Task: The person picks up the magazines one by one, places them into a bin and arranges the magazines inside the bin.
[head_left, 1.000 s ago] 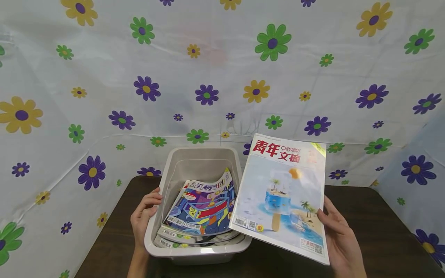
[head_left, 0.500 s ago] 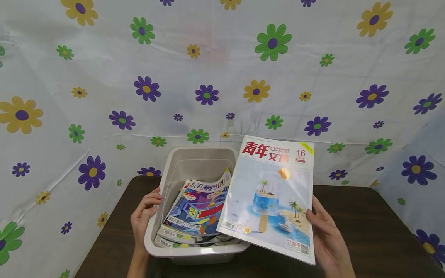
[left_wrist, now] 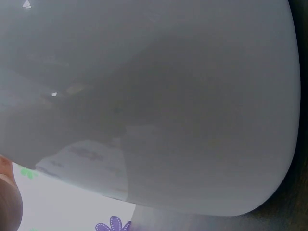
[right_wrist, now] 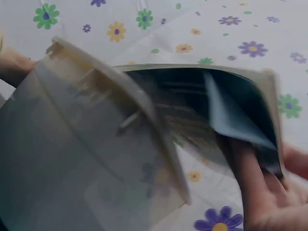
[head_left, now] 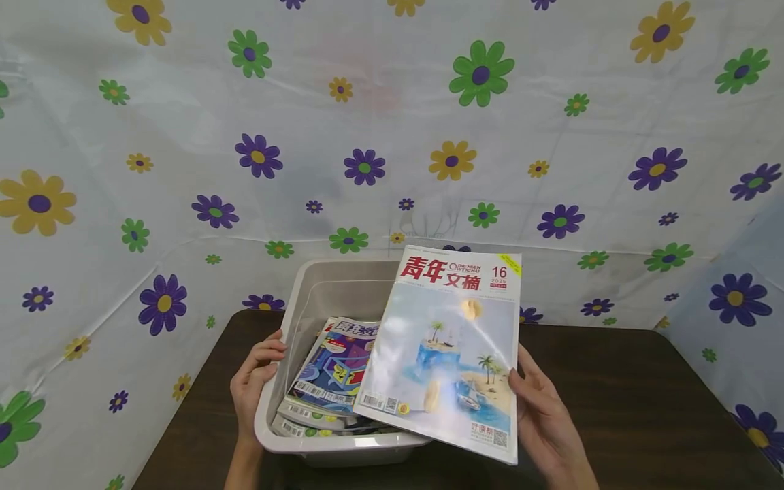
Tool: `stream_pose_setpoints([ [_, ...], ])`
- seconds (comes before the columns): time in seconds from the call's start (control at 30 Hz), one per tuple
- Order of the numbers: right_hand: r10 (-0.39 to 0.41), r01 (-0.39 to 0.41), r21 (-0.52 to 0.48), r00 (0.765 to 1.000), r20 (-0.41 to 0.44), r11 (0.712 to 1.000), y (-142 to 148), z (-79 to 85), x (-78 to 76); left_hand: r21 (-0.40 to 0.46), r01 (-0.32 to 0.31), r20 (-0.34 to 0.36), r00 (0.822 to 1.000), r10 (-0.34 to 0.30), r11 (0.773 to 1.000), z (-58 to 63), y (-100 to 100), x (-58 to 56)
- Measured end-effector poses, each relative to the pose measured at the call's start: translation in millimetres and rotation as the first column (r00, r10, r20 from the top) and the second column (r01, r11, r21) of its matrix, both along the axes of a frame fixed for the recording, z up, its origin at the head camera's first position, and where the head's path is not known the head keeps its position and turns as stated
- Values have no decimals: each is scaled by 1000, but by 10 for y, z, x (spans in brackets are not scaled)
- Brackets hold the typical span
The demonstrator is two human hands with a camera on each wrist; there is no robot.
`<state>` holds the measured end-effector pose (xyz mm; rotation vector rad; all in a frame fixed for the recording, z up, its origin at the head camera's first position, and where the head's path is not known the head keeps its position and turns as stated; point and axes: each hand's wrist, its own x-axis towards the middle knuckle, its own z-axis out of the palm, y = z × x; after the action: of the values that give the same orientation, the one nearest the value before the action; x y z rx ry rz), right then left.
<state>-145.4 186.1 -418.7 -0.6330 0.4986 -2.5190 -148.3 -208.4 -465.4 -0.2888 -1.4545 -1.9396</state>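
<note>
In the head view my left hand [head_left: 254,388] holds the left rim of a light grey plastic bin [head_left: 306,444]. The bin's smooth outer wall [left_wrist: 202,106] fills most of the left wrist view, with part of the left hand [left_wrist: 9,202] at the lower left. My right hand [head_left: 551,425] pinches the right edge of a magazine [head_left: 453,327], thumb on its pale beach-scene cover. This magazine hangs tilted over the bin's right side. Inside the bin lie several magazines [head_left: 333,364], partly hidden by the held one. The right wrist view shows fingers [right_wrist: 250,178] under the magazine's pages.
The bin stands on a dark brown table [head_left: 612,408]. Behind it hangs a white cloth [head_left: 380,122] with green, purple and yellow flowers, which also covers the sides.
My right hand has moved left with the magazine, which now covers more of the bin and the magazines in it. The left hand and the bin have stayed in place.
</note>
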Motion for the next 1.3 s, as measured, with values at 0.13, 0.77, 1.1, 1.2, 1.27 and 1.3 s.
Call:
stream_pose_setpoints([
  [0.13, -154, 206, 520, 978, -142, 829, -172, 44, -13, 1, -5, -14, 1000, 5, 1000, 7, -16, -1],
  [0.77, -111, 353, 830, 934, -340, 433, -452, 136, 72, 1, 6, -29, 1000, -6, 1000, 14, -65, 34],
  [1.1, -197, 448, 826, 894, -403, 343, -433, 145, 90, -92, 32, 77, 997, -25, 995, 93, -162, 63],
  [1.2, -249, 511, 822, 855, -456, 251, -460, 151, 105, -215, 13, 212, 977, 33, 977, 196, -218, 118],
  [1.27, -279, 542, 823, 828, -487, 173, -482, 167, 113, -313, 12, 284, 955, 82, 950, 269, -244, 160],
  [1.3, -285, 554, 823, 814, -506, 123, -491, 176, 119, -360, 14, 300, 949, 102, 933, 302, -251, 182],
])
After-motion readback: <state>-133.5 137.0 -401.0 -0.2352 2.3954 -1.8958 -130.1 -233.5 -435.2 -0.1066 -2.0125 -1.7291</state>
